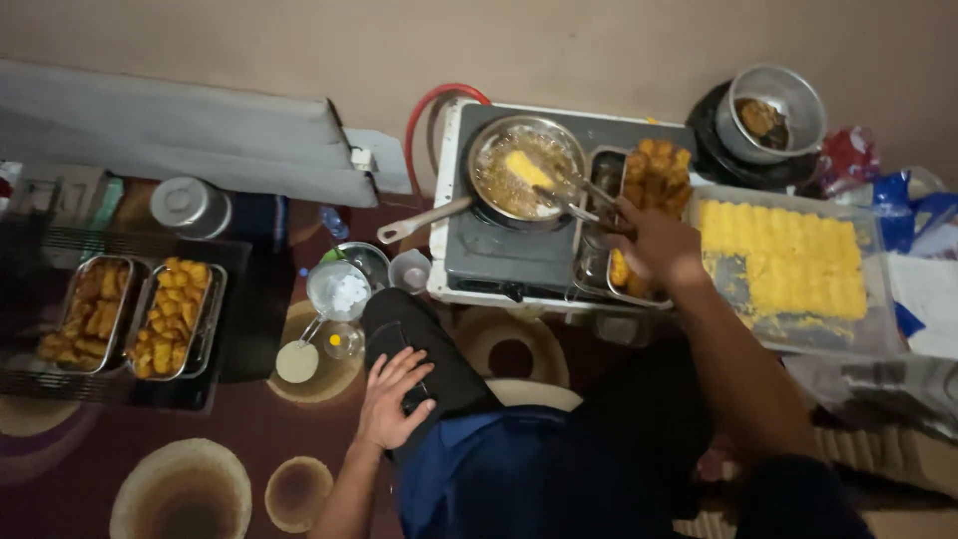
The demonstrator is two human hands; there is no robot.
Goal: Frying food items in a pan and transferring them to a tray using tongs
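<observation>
A pair of metal tongs (579,195) is gripped in the right hand (654,245), the fingers closed around the handles. Just beyond the tips of the tongs, a yellow breaded roll (527,168) is seen lying in bubbling oil inside a frying pan (489,150), which is set on a small stove (509,262); whether the tips are actually touching the roll cannot be told. Directly under and beside the gripping hand a metal tray (597,262) of browned fried pieces (659,175) is placed, touching the stove's edge. Further out to the right of the grip, a clear container (878,329) filled with rows of uncooked yellow rolls (783,258) is seen. The left hand (392,399) is laid flat with spread fingers on the person's dark-clothed knee (439,364), nothing being held in it. Far to the left of that hand, two more trays of fried pieces (130,314) are set on the patterned carpet (239,439).
</observation>
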